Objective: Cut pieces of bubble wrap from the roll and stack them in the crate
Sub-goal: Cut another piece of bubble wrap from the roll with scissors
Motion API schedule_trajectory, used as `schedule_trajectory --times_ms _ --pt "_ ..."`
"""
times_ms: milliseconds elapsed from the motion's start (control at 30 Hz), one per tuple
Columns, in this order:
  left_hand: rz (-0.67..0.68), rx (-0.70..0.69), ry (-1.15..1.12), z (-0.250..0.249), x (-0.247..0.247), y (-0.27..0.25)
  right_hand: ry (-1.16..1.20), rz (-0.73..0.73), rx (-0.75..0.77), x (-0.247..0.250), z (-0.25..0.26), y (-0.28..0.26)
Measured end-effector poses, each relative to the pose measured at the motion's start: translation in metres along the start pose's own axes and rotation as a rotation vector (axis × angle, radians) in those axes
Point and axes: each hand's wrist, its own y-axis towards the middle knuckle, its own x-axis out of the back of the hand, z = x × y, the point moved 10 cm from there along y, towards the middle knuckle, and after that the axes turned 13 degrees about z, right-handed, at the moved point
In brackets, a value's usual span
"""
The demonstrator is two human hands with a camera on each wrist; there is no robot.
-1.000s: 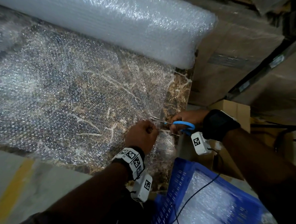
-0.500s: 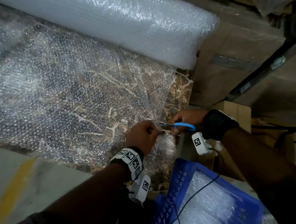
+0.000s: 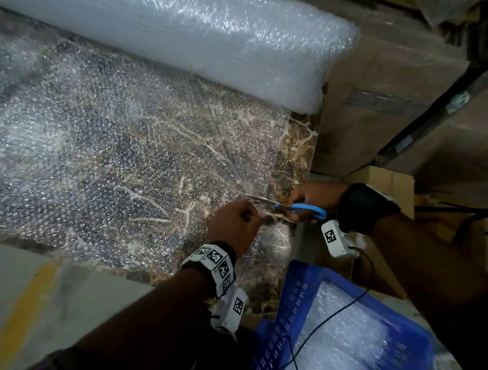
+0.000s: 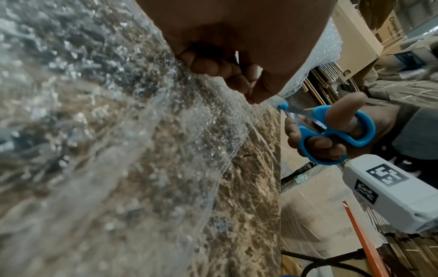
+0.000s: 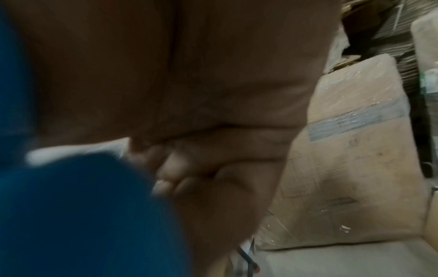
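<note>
While left hand (image 3: 235,225) pinches bubble wrap (image 3: 116,164), right hand (image 3: 313,199) grips scissors (image 3: 292,207).

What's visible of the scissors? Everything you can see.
The scissors have bright blue plastic loop handles and short silvery metal blades. The right hand grips them, thumb through one loop and fingers curled in the other. They lie nearly level at the marble-patterned table's right edge, blades pointing left into the edge of the bubble wrap sheet, slightly parted. The left hand pinches the sheet right beside the blades.
</note>
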Motion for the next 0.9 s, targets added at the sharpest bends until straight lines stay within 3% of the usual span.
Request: schedule_trajectory --times_ms 300,633,900 --pt "-0.018 -0.040 0.017 -0.004 0.001 -0.003 0.034 0.115 0.060 -0.011 0.014 0.004" --pt "-0.047 -0.106 -0.019 -0.007 0.008 -0.010 -0.164 0.114 0.067 -0.002 0.034 0.037" --pt "-0.029 -0.111 -0.042 -0.001 0.008 -0.010 -0.182 0.072 0.079 0.001 0.032 0.039"
